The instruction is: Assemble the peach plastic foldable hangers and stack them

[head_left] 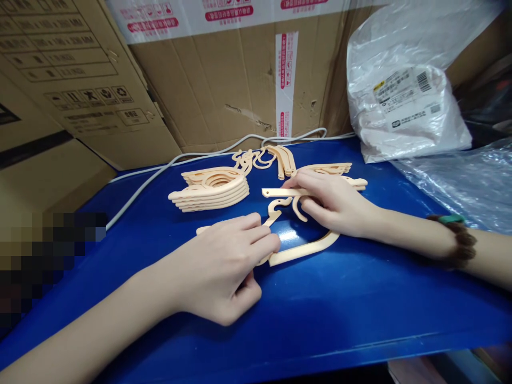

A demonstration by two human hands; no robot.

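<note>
My left hand (224,266) is closed, fingers curled over a cream plastic hanger piece (203,230) that it mostly hides. Beside those fingers stands a cream hook (274,213); whether it joins the held piece I cannot tell. My right hand (340,205) pinches a straight cream hanger arm (278,192) from above, with a second, curved hook (299,209) just below the thumb side. Between the hands a curved hanger arm (308,250) lies on the blue table, its right end passing under my right hand.
Stacked hanger arms (216,198) stand at the left, loose hooks (247,161) and curved arms (285,159) behind, more pieces (338,168) beyond my right hand. A white cable (150,184) crosses the blue table (320,320). Cardboard boxes (224,80) and a plastic parcel (408,112) border the back.
</note>
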